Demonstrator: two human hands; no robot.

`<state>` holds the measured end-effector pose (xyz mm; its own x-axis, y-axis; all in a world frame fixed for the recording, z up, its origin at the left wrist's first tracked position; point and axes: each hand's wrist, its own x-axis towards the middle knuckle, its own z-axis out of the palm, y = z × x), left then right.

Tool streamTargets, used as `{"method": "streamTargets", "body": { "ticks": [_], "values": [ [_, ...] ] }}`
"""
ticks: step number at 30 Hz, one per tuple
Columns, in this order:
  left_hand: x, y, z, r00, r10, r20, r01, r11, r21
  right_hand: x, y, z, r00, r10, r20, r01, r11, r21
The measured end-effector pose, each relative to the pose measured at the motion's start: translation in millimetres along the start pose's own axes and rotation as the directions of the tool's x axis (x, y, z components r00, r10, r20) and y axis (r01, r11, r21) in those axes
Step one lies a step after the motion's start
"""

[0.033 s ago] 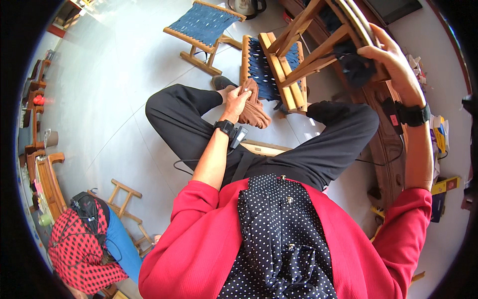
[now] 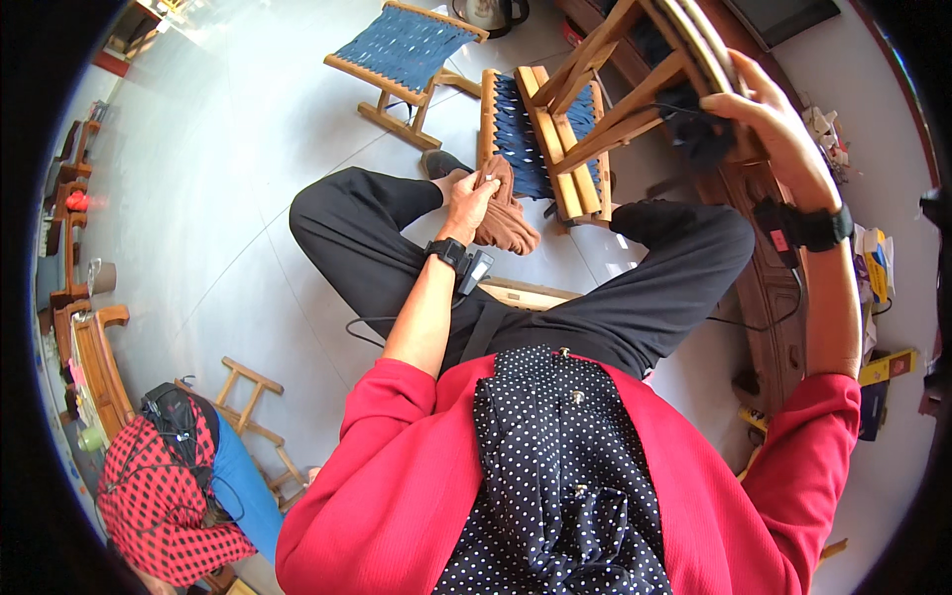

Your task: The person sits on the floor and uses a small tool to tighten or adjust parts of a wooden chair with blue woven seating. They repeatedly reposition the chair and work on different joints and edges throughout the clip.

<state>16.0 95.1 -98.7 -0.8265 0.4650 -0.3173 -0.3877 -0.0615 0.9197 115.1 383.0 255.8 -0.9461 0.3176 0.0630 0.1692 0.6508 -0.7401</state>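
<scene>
My left hand [image 2: 470, 206] is closed around a bunched brown cloth [image 2: 509, 226], which hangs between my knees. Up at the right, my right hand [image 2: 781, 134] grips the edge of a wooden folding stool [image 2: 565, 190]. This stool is tilted, its crossed legs reaching left and its foot bars lying across the blue woven seat of a second stool [image 2: 514, 139]. Dark fabric [image 2: 702, 134] hangs near my right fingers. Part of the gripped stool is cut off by the upper edge.
Another blue woven stool [image 2: 402, 45] stands ahead on the grey floor. A wooden cabinet [image 2: 769, 307] lines my right side. Behind at left, a person in a red-and-black checked top [image 2: 164, 486] is near a wooden frame [image 2: 248, 397]. Cables run from both my wrists.
My right hand has shifted slightly left, and the tilted stool has moved a little with it. My left hand and the brown cloth look unmoved.
</scene>
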Motion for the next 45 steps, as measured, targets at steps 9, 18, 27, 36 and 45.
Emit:
{"method": "streamTargets", "body": {
  "ticks": [9,18,27,36,45],
  "values": [
    [-5.1,3.5,0.8,1.000,0.031,0.007,-0.031,0.999,-0.022,12.4,21.7,23.1,0.990,-0.092,0.110,0.111,0.976,-0.187],
    [-3.2,2.5,-0.6,0.999,0.036,0.014,-0.036,0.999,-0.004,4.3,-3.9,16.8,0.619,-0.673,0.404,0.785,0.519,-0.338],
    [-7.9,8.0,-3.7,1.000,-0.010,0.012,0.010,1.000,-0.009,4.1,-5.9,32.1,0.571,-0.666,0.481,0.821,0.466,-0.329],
    [-3.2,-1.9,-7.1,1.000,-0.030,-0.002,0.030,0.996,-0.081,52.5,-69.4,41.1,0.156,-0.549,0.821,0.979,-0.026,-0.203],
    [2.9,-13.4,-13.4,0.998,-0.013,-0.066,0.007,0.996,-0.092,95.9,-91.2,73.2,0.072,-0.648,0.758,0.993,-0.024,-0.115]
  ]
}}
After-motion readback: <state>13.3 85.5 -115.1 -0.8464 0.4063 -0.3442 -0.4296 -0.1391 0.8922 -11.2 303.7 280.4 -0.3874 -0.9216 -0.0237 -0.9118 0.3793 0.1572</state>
